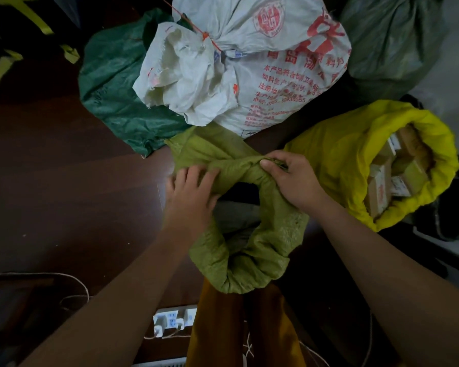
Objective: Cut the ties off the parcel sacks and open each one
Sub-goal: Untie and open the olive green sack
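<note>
An olive-green woven sack (249, 234) stands on the dark floor (51, 168) between the person's forearms, its mouth open and rim rolled down; its contents are too dark to tell. To the right, a yellow sack (355, 160), also open, holds cardboard parcels (390, 181). Behind, a white printed sack (263, 62) is cinched by a red tie (204, 35). The left hand (194, 186) presses flat on the olive rim, fingers spread; the right hand (289, 176) pinches a fold of the rim.

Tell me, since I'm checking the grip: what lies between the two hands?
In the head view, only a bunched fold of the olive-green sack rim spans from the left hand to the right hand.
</note>
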